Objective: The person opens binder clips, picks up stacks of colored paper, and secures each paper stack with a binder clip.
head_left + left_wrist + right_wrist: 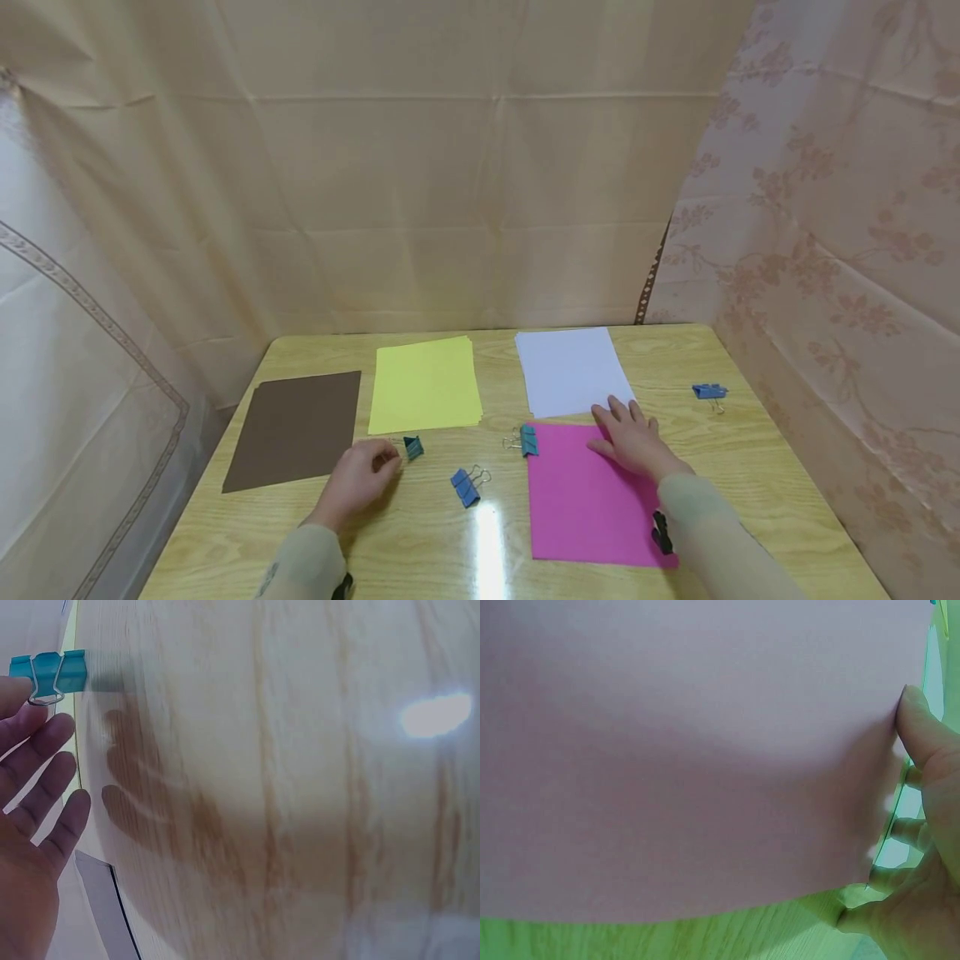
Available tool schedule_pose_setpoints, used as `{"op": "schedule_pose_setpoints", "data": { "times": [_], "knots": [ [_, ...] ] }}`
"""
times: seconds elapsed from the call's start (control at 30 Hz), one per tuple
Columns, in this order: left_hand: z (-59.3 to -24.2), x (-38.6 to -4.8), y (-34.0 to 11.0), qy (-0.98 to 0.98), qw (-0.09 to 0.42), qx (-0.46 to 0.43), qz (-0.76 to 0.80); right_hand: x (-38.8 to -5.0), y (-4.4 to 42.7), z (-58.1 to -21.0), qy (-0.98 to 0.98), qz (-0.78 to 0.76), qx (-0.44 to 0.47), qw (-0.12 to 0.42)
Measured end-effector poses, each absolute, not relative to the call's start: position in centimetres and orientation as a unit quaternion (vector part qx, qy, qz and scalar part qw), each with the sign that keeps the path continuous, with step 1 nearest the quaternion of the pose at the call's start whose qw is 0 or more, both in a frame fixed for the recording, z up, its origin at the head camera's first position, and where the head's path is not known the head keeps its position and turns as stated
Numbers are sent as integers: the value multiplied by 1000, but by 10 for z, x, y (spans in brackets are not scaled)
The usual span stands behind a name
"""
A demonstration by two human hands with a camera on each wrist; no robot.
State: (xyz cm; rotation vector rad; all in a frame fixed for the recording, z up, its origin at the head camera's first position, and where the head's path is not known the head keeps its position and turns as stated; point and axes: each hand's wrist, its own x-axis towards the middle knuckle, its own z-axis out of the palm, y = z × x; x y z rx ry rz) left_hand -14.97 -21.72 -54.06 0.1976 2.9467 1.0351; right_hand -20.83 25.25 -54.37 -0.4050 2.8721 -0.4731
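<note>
Between thumb and forefinger, my left hand (pixel 360 475) pinches the wire handle of a teal binder clip (pixel 413 448). The left wrist view shows this teal clip (pixel 49 672) at the thumb and fingertip, the other fingers loosely bent. My right hand (pixel 633 440) rests with fingers spread at the far right part of a pink paper stack (pixel 585 517). Its thumb lies on the pink sheet, and the fingertips reach the edge of the white paper (pixel 573 375). Another teal binder clip (pixel 529 440) grips the pink stack's far left corner.
A blue binder clip (pixel 466 488) lies between the hands, and a second blue clip (pixel 708 391) sits at the far right. Yellow paper (pixel 423 383) and dark brown paper (pixel 300 429) lie toward the left of the wooden table (pixel 420 550). Curtains (pixel 480 167) hang around the table.
</note>
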Motion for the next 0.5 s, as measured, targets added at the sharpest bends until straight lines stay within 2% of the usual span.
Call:
{"op": "schedule_pose_setpoints", "data": {
  "times": [0.5],
  "knots": [
    [-545,-150,-220,947,-33,85,309,-209,252,-545,972,-159,-139,98]
  ]
}}
